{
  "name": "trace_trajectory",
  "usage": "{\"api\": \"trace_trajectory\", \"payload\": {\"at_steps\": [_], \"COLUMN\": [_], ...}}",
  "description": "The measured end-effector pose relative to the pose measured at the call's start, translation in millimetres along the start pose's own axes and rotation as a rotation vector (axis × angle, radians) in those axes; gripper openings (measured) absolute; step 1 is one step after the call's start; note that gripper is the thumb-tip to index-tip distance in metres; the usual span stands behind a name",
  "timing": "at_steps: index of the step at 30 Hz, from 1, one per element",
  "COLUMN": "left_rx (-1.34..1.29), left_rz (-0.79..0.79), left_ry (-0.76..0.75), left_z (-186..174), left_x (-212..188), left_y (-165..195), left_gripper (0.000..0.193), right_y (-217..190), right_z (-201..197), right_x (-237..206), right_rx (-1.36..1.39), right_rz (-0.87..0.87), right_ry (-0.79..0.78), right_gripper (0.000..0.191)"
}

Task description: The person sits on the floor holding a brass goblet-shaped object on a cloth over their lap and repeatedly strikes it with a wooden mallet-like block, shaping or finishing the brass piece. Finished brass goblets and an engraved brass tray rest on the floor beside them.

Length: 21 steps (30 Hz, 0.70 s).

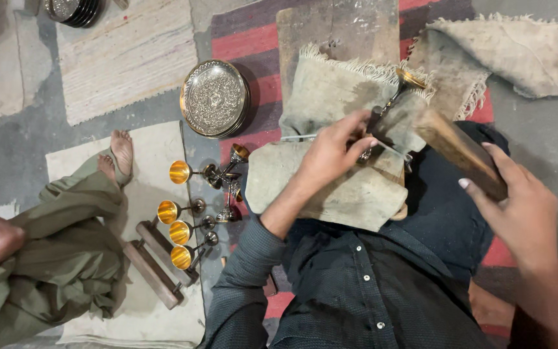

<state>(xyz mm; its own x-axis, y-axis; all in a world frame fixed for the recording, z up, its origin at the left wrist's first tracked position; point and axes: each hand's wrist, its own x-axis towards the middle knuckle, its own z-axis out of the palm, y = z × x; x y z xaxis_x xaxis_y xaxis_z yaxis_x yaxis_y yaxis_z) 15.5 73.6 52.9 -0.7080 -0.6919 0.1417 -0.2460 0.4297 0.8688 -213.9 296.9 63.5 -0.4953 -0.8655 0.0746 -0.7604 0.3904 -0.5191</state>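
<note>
A: Where is the goblet [396,97] lying?

B: Tilted on the grey cloth pad [330,174] over the person's lap. Its brass cup points up and to the right, away from the body, and the stem runs back down-left toward the left hand [334,152]. That slanted line is its long axis.

A: And how are the hands set?

B: Apart. The left hand is closed round the stem and foot end, pinning the goblet against the pad. The right hand [518,207] is clamped on a wooden mallet [460,152], which is blurred and hangs just over the goblet.

A: How would you judge the goblet to handle?

B: Thin metal, so stiff but light, and I would expect the polished cup to be slippery and easy to dent. The stem looks like the safest place to grip, as the left hand does; the cloth probably keeps it from sliding.

A: Anything else near?

B: Four gold-lined goblets [179,213] lie on the floor to the left, beside an engraved round tray [214,98], and another person's leg [53,220] rests on a mat.
</note>
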Motion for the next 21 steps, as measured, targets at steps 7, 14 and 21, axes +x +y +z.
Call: {"api": "trace_trajectory", "payload": {"at_steps": [7,14,21], "left_rx": [0.163,0.221,0.197], "left_rz": [0.064,0.078,0.047], "left_ry": [0.013,0.068,0.047], "left_z": [3,9,8], "left_x": [-3,-7,-6], "left_y": [3,6,7], "left_gripper": [0.044,0.040,0.042], "right_y": [40,33,-21], "right_z": [-2,-9,-41], "right_x": [33,61,70], "right_rx": [-0.181,-0.036,-0.201], "right_rz": [-0.142,-0.182,-0.306], "right_ry": [-0.036,0.070,0.083], "right_gripper": [0.052,0.032,0.055]}}
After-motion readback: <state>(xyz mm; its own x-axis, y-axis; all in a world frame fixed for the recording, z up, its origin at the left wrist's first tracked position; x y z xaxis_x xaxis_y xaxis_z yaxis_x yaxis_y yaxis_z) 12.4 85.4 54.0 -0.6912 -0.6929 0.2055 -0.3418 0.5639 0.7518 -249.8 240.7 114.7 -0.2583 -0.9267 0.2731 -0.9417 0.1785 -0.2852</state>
